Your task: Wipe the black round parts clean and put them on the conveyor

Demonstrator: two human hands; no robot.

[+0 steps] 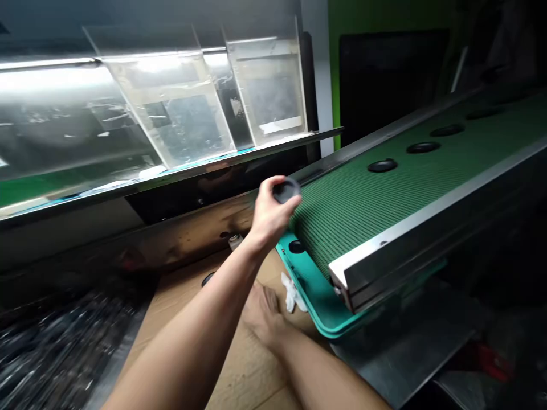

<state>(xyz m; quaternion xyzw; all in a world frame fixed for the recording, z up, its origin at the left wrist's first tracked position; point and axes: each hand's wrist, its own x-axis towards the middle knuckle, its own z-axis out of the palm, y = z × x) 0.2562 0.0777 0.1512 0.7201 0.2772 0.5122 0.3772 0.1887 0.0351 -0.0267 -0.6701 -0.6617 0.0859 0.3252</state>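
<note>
Left hand (273, 209) is gripping a black ring (293, 188) beside the near left corner of the green belt (354, 208); right hand (261, 304) is showing lower, by the cardboard (239, 353), its grip hiding from me.

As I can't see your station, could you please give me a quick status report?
Left hand gripping dark round part near end of green belt. Right hand over cardboard, grip unclear. Left forearm partly blocking view of right hand.

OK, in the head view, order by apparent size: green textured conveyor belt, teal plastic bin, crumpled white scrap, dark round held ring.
1. Conveyor belt
2. Bin, partly hidden
3. Scrap and ring look alike; unranked
</note>
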